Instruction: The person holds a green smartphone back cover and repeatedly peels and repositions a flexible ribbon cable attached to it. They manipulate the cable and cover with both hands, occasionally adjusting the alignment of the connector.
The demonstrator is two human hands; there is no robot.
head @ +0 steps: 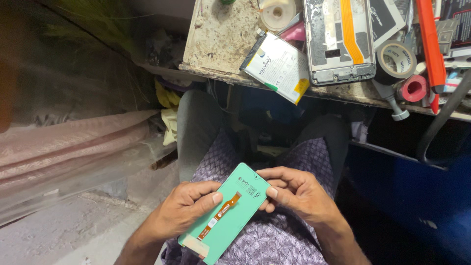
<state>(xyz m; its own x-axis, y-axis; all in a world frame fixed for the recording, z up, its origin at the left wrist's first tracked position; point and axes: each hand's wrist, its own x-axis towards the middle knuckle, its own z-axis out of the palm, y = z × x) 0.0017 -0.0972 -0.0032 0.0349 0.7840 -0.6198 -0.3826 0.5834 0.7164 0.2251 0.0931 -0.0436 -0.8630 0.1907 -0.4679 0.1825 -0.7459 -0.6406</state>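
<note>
Green phone screen panel (226,216) between left hand (184,208) and right hand (297,194), above lap.

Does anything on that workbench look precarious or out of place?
Yes. The white phone battery lies askew with one corner overhanging the edge of the stained workbench, above the person's lap. Both hands, left and right, hold a green phone screen panel.
</note>
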